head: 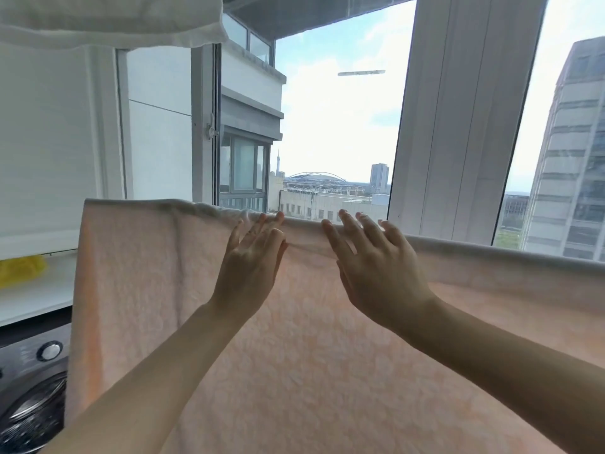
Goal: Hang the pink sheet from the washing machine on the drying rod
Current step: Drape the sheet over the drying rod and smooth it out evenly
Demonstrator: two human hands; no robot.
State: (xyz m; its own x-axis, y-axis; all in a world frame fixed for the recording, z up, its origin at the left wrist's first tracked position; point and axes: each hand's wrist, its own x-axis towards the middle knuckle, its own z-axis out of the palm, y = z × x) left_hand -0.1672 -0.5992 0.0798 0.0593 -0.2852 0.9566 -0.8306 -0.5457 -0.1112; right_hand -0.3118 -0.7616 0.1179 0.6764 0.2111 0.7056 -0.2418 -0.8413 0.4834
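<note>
Already the pink sheet [294,339] is draped over a hidden rod; both the left hand [252,260] and right hand [376,270] are laid flat, fingers straight, nothing gripped, so uneven smoothing could slide it off.

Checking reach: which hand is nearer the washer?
Left. The left hand lies flat on the sheet, on the washer's side; the right hand is farther right on the sheet.
</note>
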